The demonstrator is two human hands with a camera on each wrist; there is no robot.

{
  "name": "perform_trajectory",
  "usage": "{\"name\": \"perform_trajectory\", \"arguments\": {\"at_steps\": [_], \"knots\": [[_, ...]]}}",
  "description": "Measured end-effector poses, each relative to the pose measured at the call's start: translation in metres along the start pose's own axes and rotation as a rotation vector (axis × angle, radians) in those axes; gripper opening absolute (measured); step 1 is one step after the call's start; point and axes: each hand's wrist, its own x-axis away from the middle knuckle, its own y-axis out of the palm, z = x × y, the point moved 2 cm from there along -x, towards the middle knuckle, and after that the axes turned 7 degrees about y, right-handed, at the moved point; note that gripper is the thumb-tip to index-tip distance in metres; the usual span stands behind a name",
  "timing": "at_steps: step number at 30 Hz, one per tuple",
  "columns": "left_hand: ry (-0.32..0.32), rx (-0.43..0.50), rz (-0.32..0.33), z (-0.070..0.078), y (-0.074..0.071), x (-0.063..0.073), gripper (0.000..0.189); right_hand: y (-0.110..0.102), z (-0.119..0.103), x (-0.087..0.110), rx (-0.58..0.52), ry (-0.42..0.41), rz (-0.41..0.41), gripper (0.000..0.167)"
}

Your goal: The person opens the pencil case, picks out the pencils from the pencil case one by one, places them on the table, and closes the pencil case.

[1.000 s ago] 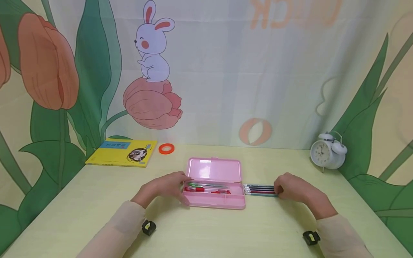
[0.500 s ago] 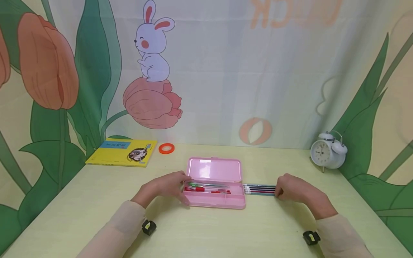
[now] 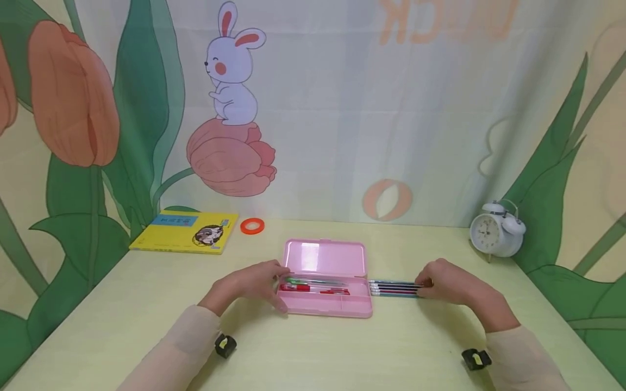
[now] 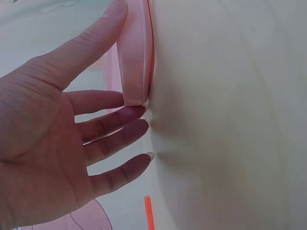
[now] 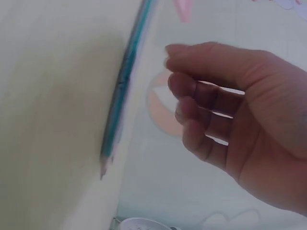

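Observation:
A pink pencil case lies with its lid folded back; inside are a green pen and red pens. My left hand holds its left end, thumb at the front and index finger at the back, as the left wrist view also shows. Several pencils lie side by side against the case's right end. Over their right ends is my right hand. In the right wrist view its loosely bent fingers are apart from a teal pencil and hold nothing.
A yellow book lies at the back left, with an orange tape roll beside it. At the back right stands a white alarm clock. A printed curtain hangs behind the table.
My right hand has let go of the pencils and lifted slightly. The pencils now lie in an even row. My left hand and the case stay put.

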Motion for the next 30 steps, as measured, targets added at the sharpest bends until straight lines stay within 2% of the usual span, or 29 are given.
{"name": "perform_trajectory", "arguments": {"at_steps": [2, 5, 9, 18, 21, 25, 30], "knots": [[-0.005, -0.002, 0.002, -0.001, -0.002, 0.001, 0.092, -0.003, -0.005, 0.000, -0.019, -0.001, 0.015, 0.007], [-0.008, 0.006, 0.000, -0.002, -0.004, 0.004, 0.093, -0.005, -0.013, 0.000, -0.056, -0.012, 0.026, 0.019], [-0.025, 0.017, 0.003, -0.005, -0.009, 0.009, 0.088, -0.005, -0.023, -0.002, -0.073, -0.036, 0.044, 0.028], [-0.022, 0.003, 0.075, -0.011, -0.025, 0.012, 0.074, -0.006, -0.035, -0.005, -0.019, -0.056, 0.215, 0.039], [-0.027, 0.041, 0.078, -0.010, -0.022, 0.010, 0.079, -0.002, -0.037, -0.011, -0.056, -0.031, 0.207, 0.052], [-0.051, 0.134, 0.078, -0.009, -0.014, 0.005, 0.093, 0.007, -0.044, -0.024, -0.130, 0.007, 0.140, 0.082], [-0.053, 0.181, 0.095, -0.010, -0.008, -0.002, 0.111, 0.015, -0.057, -0.040, -0.185, 0.003, 0.077, 0.110]]}}
